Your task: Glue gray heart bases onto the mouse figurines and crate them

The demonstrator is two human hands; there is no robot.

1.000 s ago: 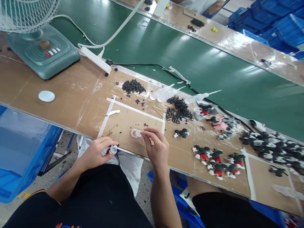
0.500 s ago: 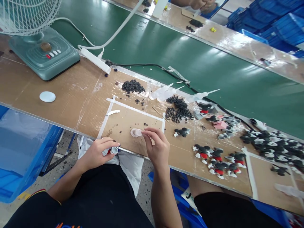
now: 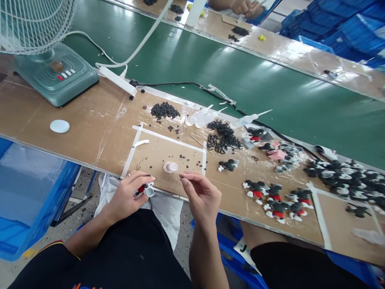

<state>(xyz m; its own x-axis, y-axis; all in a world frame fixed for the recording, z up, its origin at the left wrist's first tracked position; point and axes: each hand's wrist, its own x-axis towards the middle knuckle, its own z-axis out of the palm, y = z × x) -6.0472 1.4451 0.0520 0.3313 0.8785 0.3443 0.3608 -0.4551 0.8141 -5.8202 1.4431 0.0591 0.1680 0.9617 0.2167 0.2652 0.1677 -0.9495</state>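
My left hand [image 3: 130, 196] is closed around a small mouse figurine [image 3: 148, 189] in black, white, red and grey, at the table's front edge. Fingertips of my right hand [image 3: 203, 192] are pinched on a small dark piece [image 3: 181, 176], just right of the figurine and apart from it. Between and beyond the hands stands a little round pale dish [image 3: 170, 167] with a whitish lump on top. Tiny dark bits [image 3: 182, 156] lie scattered around it inside a white tape outline [image 3: 173, 138].
Behind are a pile of black bits [image 3: 165, 110], curled black pieces [image 3: 222, 138] and clear dropper bottles [image 3: 198, 116]. Finished-looking mouse figurines [image 3: 275, 200] lie to the right. A fan [image 3: 54, 74], power strip [image 3: 118, 81] and blue crate [image 3: 33, 212] are left. A co-worker's hands [image 3: 246, 8] show across the green belt [image 3: 192, 60].
My right hand has drawn back from the pale dish, towards me, with the small dark piece in its fingertips. The figurine in my left hand has turned and moved slightly right.
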